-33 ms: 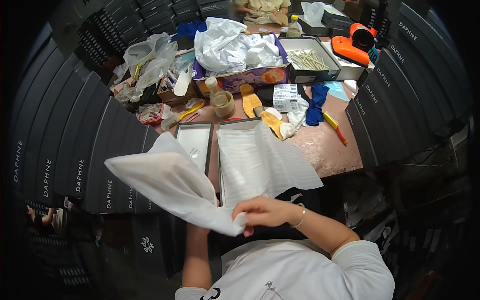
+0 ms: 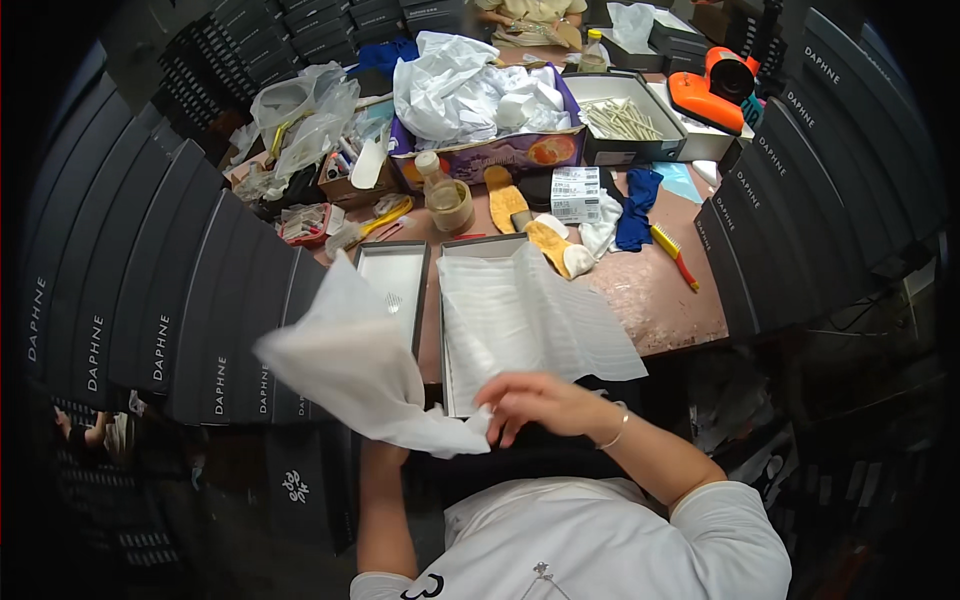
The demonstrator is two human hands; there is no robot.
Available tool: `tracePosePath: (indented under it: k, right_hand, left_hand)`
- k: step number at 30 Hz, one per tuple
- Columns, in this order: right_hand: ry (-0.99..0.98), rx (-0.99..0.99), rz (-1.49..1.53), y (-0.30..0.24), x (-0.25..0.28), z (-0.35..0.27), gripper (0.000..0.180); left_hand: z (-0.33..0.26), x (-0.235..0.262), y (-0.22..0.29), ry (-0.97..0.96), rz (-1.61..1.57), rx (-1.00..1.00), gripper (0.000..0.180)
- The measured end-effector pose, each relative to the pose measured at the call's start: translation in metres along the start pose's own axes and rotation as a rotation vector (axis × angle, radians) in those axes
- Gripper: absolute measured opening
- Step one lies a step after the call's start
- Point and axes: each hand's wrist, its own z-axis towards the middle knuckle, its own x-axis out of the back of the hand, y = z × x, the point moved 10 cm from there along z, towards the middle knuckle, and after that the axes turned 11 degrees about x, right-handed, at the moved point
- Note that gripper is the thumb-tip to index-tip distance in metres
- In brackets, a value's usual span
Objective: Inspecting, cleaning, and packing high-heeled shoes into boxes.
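A white wrap of thin paper or cloth (image 2: 350, 370), blurred by motion, is held up in front of me over the near left table edge. Beneath it is my left hand (image 2: 386, 456), holding it, with the fingers hidden behind the wrap. Whatever lies inside the wrap cannot be made out. My right hand (image 2: 535, 405) is beside the wrap's twisted right end, fingers apart and slightly blurred. Past my hands lies an open shoe box (image 2: 448, 370), lined with white padded sheet (image 2: 520, 320) that spills over its right side. To its left lies a box lid (image 2: 395, 275), inner side up.
Stacks of dark shoe boxes (image 2: 185, 290) rise at left, with more boxes (image 2: 790, 200) at right. A purple carton (image 2: 490, 155) of crumpled paper, a glue jar (image 2: 448, 203), a brush (image 2: 675, 258), a box of sticks (image 2: 625, 118) and an orange tool (image 2: 708, 95) crowd the table. Another person (image 2: 530, 22) sits opposite.
My right hand's fingers have parted from the wrap's end and moved slightly right. The wrap has swung a little to the right and its top has folded over.
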Motion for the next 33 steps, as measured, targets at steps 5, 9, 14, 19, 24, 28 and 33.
tracePosePath:
  k: [5, 9, 14, 19, 24, 28, 33]
  right_hand:
    - [-0.019, 0.158, -0.497, -0.048, 0.018, -0.033, 0.089]
    - [0.246, 0.287, -1.213, -0.058, 0.014, -0.011, 0.085]
    - [0.428, -0.003, -1.415, -0.012, 0.098, 0.011, 0.073]
    - [0.247, 0.102, -1.205, -0.023, 0.055, -0.018, 0.027]
    - [0.12, -0.421, -0.831, 0.043, 0.107, -0.109, 0.02]
    - [0.671, -0.093, -1.358, 0.037, 0.185, -0.082, 0.031]
    - [0.578, 0.514, -1.383, -0.004, 0.146, -0.01, 0.047]
  left_hand:
    - [0.044, -0.074, 0.077, 0.034, 0.909, -0.127, 0.068]
    - [0.124, -0.06, 0.044, 0.093, 0.461, 0.02, 0.07]
    - [0.176, -0.08, -0.077, 0.069, 0.104, 0.164, 0.079]
    - [0.164, -0.094, -0.114, 0.124, 0.631, 0.158, 0.08]
    - [0.186, -0.094, -0.132, 0.336, 0.692, 0.072, 0.081]
    - [0.152, -0.101, -0.086, 0.363, 0.631, -0.189, 0.073]
    - [0.045, -0.114, 0.014, 0.199, 0.456, -0.531, 0.053]
